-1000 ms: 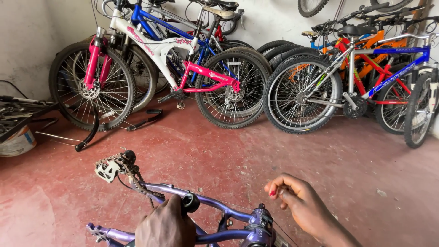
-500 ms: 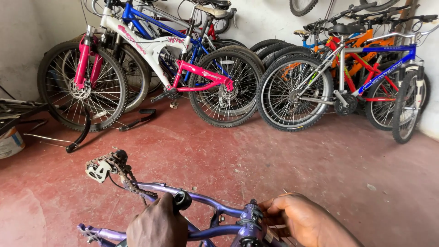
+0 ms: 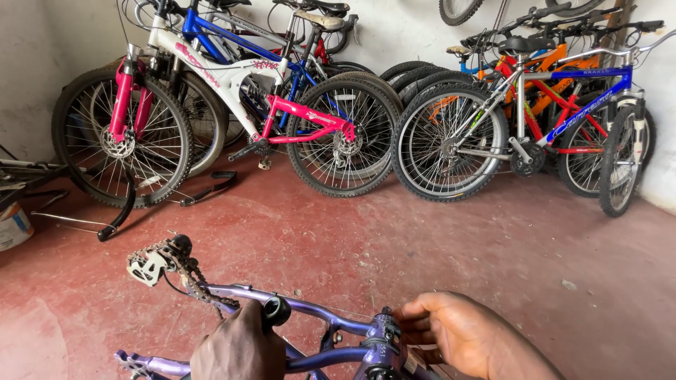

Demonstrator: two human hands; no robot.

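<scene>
A purple bicycle frame (image 3: 320,320) lies upturned at the bottom of the head view, with no wheels on it. Its rear derailleur and chain (image 3: 158,262) stick up at the left end. My left hand (image 3: 239,348) is closed around the frame's rear stays, beside a black round part (image 3: 276,310). My right hand (image 3: 468,336) rests against the frame's bottom bracket area (image 3: 380,338), fingers curled on it.
Several bicycles lean along the back wall: a pink and white one (image 3: 232,98) at left, a blue and silver one (image 3: 556,112) at right. Loose metal rods (image 3: 67,218) and a black tyre piece (image 3: 123,211) lie on the red floor (image 3: 436,246). A white bucket (image 3: 13,226) stands far left.
My right hand has come down from a raised position onto the frame's bottom bracket area. The view has shifted slightly. My left hand keeps its grip.
</scene>
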